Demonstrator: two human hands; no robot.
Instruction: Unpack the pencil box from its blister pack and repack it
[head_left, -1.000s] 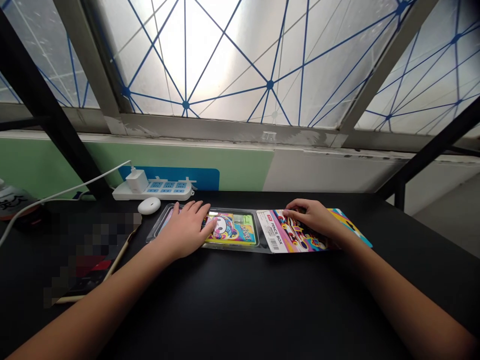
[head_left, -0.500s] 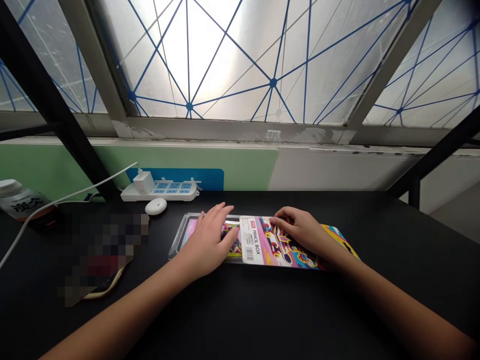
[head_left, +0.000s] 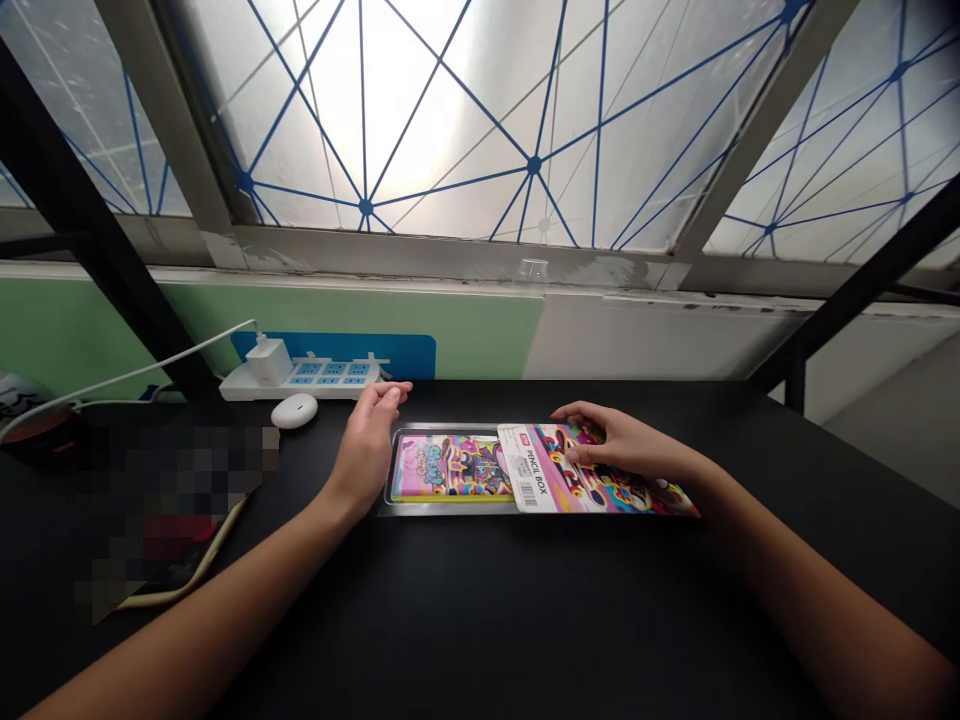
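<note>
A shallow clear plastic tray [head_left: 450, 509] lies on the black desk with a pink and yellow pencil box [head_left: 457, 465] in it, printed with cartoon figures. A colourful printed card sleeve [head_left: 551, 475] marked "PENCIL BOX" covers the right part of the tray. My left hand [head_left: 364, 445] stands on edge by the tray's left end, fingers stretched out and the thumb close to them. My right hand [head_left: 622, 440] grips the sleeve, its thumb on the printed face and its fingers over the far edge. The undersides of those fingers are hidden.
Behind my left hand is a white power strip [head_left: 330, 378] with a plugged-in charger [head_left: 268, 360] and a cable. A white rounded case [head_left: 294, 411] sits before it. At the left are a blurred-out item [head_left: 180, 510] and a bottle [head_left: 30, 410]. Black frame bars [head_left: 795, 345] slant at both sides.
My left hand has moved left, off the pencil box to the tray's end, showing more of the box. The sleeve now sits slightly askew to the tray. My right hand stays over the sleeve.
</note>
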